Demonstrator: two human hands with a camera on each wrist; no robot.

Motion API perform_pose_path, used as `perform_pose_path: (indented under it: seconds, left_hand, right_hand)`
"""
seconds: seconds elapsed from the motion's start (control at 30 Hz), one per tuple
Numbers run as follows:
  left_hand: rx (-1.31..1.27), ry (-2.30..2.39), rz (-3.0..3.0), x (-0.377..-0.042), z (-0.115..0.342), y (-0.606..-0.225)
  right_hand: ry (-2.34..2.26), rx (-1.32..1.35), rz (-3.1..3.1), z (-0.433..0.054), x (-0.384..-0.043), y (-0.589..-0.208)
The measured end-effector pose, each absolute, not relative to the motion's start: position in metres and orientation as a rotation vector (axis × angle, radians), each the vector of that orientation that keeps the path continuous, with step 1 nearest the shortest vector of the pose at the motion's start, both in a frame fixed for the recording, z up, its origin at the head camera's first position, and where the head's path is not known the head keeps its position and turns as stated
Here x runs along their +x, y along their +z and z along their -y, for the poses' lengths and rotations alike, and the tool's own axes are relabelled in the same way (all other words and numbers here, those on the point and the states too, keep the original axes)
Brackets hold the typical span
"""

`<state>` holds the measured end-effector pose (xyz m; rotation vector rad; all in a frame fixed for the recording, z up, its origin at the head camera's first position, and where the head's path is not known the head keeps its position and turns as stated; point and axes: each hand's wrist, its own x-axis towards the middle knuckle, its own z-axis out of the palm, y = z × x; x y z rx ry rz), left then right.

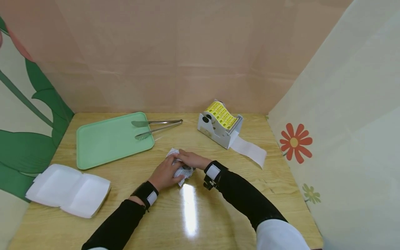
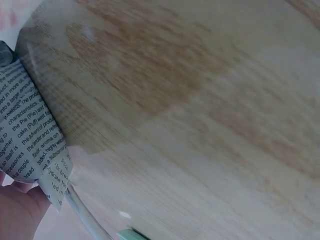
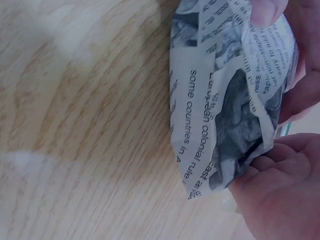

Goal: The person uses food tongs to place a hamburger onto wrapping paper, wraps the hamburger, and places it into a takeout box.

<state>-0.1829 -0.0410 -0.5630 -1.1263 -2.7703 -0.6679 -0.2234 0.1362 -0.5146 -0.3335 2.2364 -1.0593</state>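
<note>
Both hands are on a small parcel wrapped in newsprint-patterned paper, low over the middle of the table. The left hand holds it from the left, with its thumb on the near side. From the far right, the right hand grips the wrap with its fingers at the back. Creased, tucked folds of the parcel show in the right wrist view, with printed text and dark pictures. A pointed paper corner sticks out from the parcel in the left wrist view. Whatever is inside the paper is hidden.
A green tray lies at the back left, metal tongs across its right edge. An opened white foam box sits front left. Back right stands a label dispenser with a yellow roll; its white strip trails onto the table.
</note>
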Motion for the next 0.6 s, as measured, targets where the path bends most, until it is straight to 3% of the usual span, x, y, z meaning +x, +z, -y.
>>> perform_pose_path:
  seconds: [0.23, 0.6]
  left_hand:
    - [-1.134, -0.696, 2.754, -0.182, 0.041, -0.561]
    - [-1.093, -0.722, 2.752, -0.18, 0.038, -0.556]
  right_hand:
    - [-1.061, -0.268, -2.323, -0.139, -0.22, -0.517]
    - [-1.099, -0.437, -2.431, -0.134, -0.211, -0.523]
